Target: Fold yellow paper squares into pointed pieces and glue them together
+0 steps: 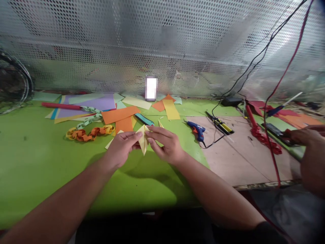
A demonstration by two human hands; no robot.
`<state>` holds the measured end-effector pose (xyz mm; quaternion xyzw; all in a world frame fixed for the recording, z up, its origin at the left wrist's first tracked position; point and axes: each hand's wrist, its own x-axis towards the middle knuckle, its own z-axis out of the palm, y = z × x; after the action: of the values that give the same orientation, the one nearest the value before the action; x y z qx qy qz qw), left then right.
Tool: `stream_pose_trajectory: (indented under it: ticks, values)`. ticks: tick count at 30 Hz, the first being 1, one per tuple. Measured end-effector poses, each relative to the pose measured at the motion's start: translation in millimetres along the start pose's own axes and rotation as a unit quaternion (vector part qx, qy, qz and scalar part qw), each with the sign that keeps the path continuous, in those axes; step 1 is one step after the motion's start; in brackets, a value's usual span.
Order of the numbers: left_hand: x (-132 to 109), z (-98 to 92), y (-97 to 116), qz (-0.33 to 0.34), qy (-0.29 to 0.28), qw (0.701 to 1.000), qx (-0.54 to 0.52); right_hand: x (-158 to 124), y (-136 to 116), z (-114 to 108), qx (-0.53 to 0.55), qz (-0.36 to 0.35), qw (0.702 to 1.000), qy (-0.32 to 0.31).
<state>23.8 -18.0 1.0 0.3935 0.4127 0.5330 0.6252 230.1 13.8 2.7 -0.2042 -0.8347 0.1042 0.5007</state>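
A pale yellow piece of folded paper (pixel 143 142), diamond-shaped with a crease down its middle and a point facing down, is held up over the green table (pixel 122 189). My left hand (pixel 124 144) pinches its left side between thumb and fingers. On the other side, my right hand (pixel 166 142) has its fingertips on the paper's upper right edge, the thumb just below. Behind my hands lie orange paper strips (pixel 120 115), a teal cutter-like tool (pixel 144 119) and a yellow paper strip (pixel 172 109).
Paper chains (pixel 91 133) and coloured sheets (pixel 92 103) lie at the left. To the right are a blue glue gun (pixel 196 129), a black-and-yellow tool (pixel 223 126) and red twisted paper (pixel 264 135). Another person's hand (pixel 307 135) reaches in, near hanging cables (pixel 269 98). Perforated metal stands behind.
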Motion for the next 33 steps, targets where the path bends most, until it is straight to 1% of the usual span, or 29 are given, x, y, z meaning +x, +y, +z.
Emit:
stream_pose_trajectory:
  ticks: [3,6,12,17,24,33]
  values:
    - [1,0.6,-1,-0.003,0.003,1.000,-0.018,0,0,6,0.003,0.026,0.999,0.040]
    - [1,2.2,-2,-0.005,0.006,1.000,-0.024,-1,1,11,0.009,0.059,0.996,0.060]
    - [0,4.4,1,-0.014,0.005,0.999,-0.032,0,-2,12,0.038,0.079,0.993,0.078]
    - [0,4.7,2,-0.018,0.010,0.999,-0.036,2,-4,11,0.040,0.109,0.990,0.077]
    - [1,4.1,-1,-0.010,0.007,0.999,-0.035,3,-5,11,0.047,0.117,0.989,0.079]
    - [1,2.6,-2,-0.008,0.003,0.999,-0.033,1,-4,13,0.022,0.099,0.992,0.079]
